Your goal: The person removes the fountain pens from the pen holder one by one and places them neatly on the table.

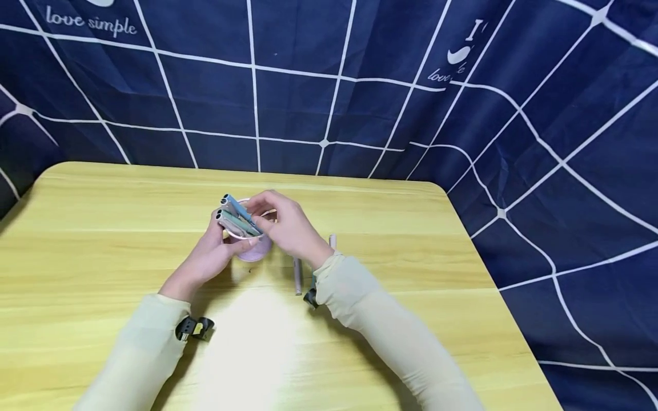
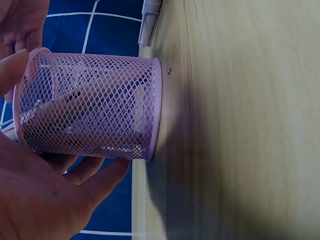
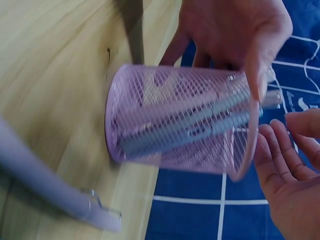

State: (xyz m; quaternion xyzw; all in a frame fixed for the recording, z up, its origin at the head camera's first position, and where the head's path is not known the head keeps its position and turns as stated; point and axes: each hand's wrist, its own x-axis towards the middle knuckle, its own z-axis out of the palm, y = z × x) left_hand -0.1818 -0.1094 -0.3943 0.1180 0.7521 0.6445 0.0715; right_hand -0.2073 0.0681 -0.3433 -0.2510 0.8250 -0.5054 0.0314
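Note:
A pink-purple mesh pen holder (image 2: 95,105) stands on the table, its open top toward both hands. My left hand (image 1: 208,251) grips its side, the thumb lying along the rim. Inside lean several pens, a blue pen (image 1: 237,209) and a green pen (image 1: 236,221) among them, their ends above the rim toward the left. My right hand (image 1: 290,225) is at the opposite side of the rim, fingers loosely bent close by the blue pen. In the right wrist view, no pen shows between those fingers (image 3: 285,160).
A grey pen (image 1: 297,278) lies on the wooden table (image 1: 128,228) right of the holder. Another light pen (image 1: 332,241) is partly covered by my right wrist, with a bit of teal (image 1: 313,279) beside the sleeve. A dark blue grid curtain (image 1: 293,103) hangs behind the table.

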